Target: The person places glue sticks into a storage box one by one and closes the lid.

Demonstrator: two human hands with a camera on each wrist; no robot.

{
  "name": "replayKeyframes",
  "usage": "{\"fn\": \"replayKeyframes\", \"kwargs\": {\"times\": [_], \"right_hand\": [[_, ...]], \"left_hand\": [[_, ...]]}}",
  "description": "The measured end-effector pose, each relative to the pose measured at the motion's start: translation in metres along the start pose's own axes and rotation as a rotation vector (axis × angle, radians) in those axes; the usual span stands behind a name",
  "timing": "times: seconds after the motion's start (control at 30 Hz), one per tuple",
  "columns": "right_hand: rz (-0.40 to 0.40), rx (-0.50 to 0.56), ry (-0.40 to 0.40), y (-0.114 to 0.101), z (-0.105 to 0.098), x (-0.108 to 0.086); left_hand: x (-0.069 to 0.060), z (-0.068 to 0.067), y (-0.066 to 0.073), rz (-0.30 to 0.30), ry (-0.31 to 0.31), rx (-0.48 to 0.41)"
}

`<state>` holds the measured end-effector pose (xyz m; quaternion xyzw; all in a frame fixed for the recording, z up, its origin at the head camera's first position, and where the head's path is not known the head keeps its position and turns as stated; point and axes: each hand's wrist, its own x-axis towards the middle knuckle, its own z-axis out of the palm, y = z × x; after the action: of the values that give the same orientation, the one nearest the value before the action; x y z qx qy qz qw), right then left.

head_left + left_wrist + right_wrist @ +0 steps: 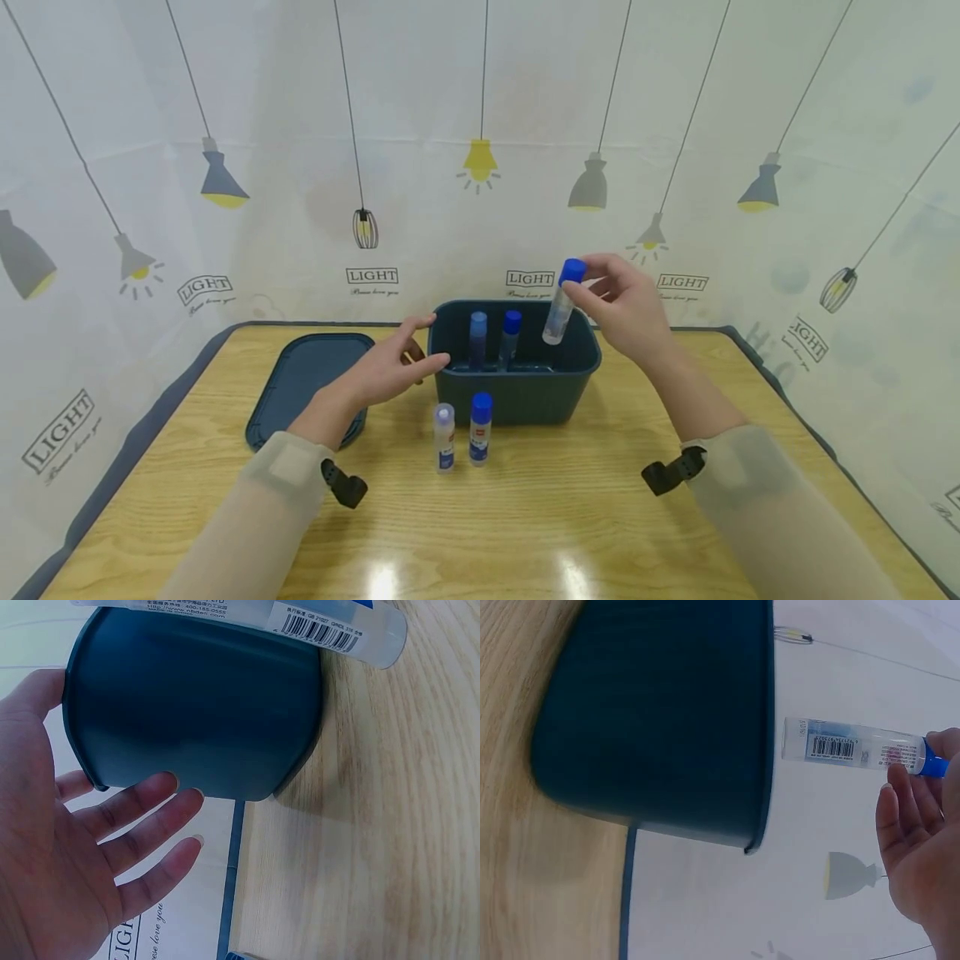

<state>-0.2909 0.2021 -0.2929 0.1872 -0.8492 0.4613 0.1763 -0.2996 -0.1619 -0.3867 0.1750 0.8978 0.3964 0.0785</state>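
A dark teal bin [517, 400] stands on the table. My right hand [626, 308] pinches a clear glue stick [557, 318] by its blue cap, tilted over the bin's right part; in the right wrist view the glue stick [847, 744] is level with the area above the rim. Two blue-topped glue sticks, a left one [477, 337] and a right one [511, 337], stand inside the bin. My left hand [386, 367] touches the bin's left end with thumb and forefinger; its other fingers [161, 821] extend loosely.
In front of the bin, a glue stick with a pale top [444, 437] and a blue-capped glue stick [480, 429] stand upright on the wooden table [525, 517]. A flat teal lid [307, 375] lies at left. A lamp-printed cloth [420, 100] hangs behind.
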Motion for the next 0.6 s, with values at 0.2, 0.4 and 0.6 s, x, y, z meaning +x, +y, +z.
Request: {"fn": "replayKeyframes", "kwargs": {"times": [0.2, 0.4, 0.6], "right_hand": [[0.044, -0.041, -0.03, 0.021, 0.012, 0.008], [0.071, -0.081, -0.077, 0.042, 0.023, 0.012], [0.158, -0.134, -0.138, 0.056, 0.032, 0.015]], "left_hand": [[0.001, 0.0, 0.0, 0.0, -0.003, 0.001], [0.0, 0.0, 0.001, -0.003, -0.004, -0.004], [0.0, 0.0, 0.0, -0.005, -0.004, -0.012]]}}
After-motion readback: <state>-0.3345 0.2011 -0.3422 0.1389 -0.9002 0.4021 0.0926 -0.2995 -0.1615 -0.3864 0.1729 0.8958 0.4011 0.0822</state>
